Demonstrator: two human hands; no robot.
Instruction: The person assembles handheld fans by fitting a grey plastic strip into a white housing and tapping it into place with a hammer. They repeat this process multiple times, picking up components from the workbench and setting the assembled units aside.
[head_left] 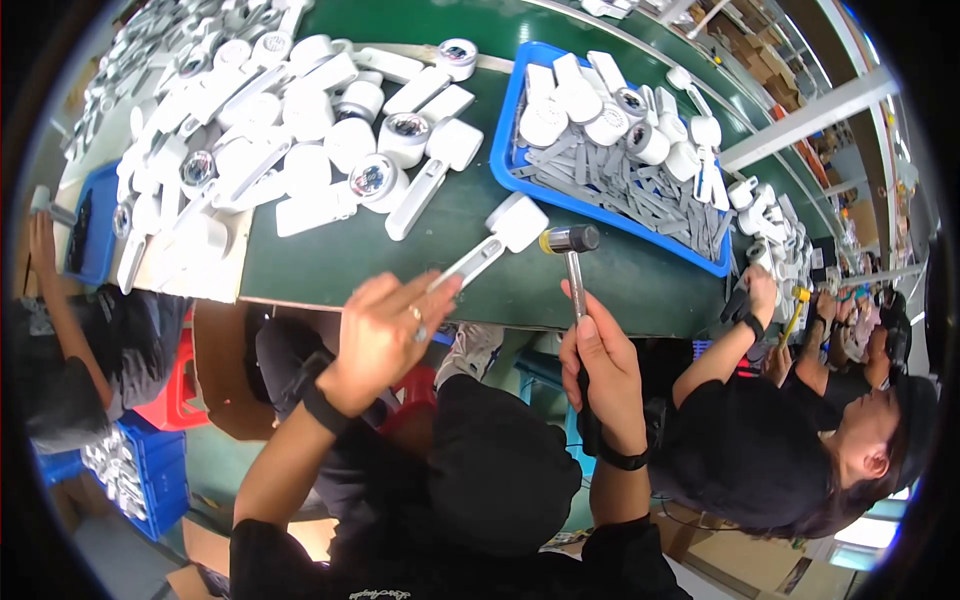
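Note:
My left hand [380, 342] is closed around the handle end of a white handheld device [482, 258] with a drum-shaped head. The device slants up and to the right over the table's near edge, and a grey strip runs along its handle. In my right hand [608, 370] is a small mallet [572, 262], held upright by its handle. The mallet has a metal shaft, a black head and a yellow face on the left side. Its head is close to the right of the device's head, with a small gap between them.
Many similar white devices [310, 110] lie piled on the green table [350, 258] at the left. A blue tray [500, 150] at the far right holds more devices and grey strips [610, 180]. Co-workers sit on both sides; the right one's hand [762, 290] is near the tray.

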